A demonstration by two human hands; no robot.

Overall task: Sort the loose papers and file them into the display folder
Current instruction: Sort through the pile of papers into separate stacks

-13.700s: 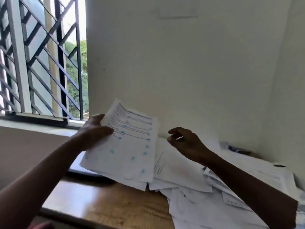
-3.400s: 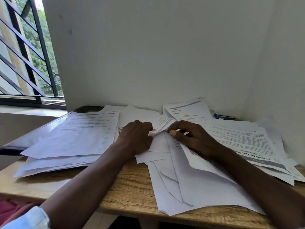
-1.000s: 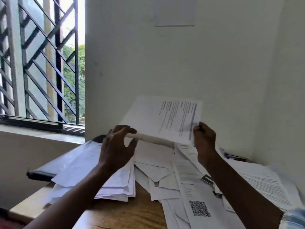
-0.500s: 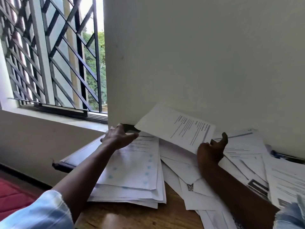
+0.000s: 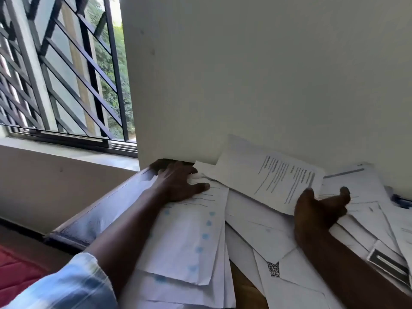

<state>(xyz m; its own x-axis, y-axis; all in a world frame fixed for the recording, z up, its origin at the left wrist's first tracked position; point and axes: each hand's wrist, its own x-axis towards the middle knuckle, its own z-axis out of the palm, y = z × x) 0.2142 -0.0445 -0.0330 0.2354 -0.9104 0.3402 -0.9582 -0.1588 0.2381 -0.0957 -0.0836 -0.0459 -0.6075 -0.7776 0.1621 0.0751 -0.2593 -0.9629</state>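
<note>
Since half a second ago the printed sheet [image 5: 267, 177] has sunk lower. It now lies slanted across the far end of the piles, and its far corner reaches the wall [image 5: 245, 74]. The left grip [image 5: 180, 184] is released: the hand lies flat with fingers spread on the far end of the sorted stack [image 5: 189, 237], whose top page carries blue dots. The right grip [image 5: 321, 208] sits at the sheet's near corner with its fingers stretched out to the right. It cannot be told whether the thumb pinches the paper or only rests against it. The display folder [image 5: 95, 212] lies open under the sorted stack at the left edge of the counter [image 5: 243, 286], and its grey cover sticks out toward the barred window [image 5: 55, 74]. Loose papers [image 5: 278, 237] overlap in a heap to the right of the stack, under the right forearm. One of them near the front shows a QR code [image 5: 273, 269].
</note>
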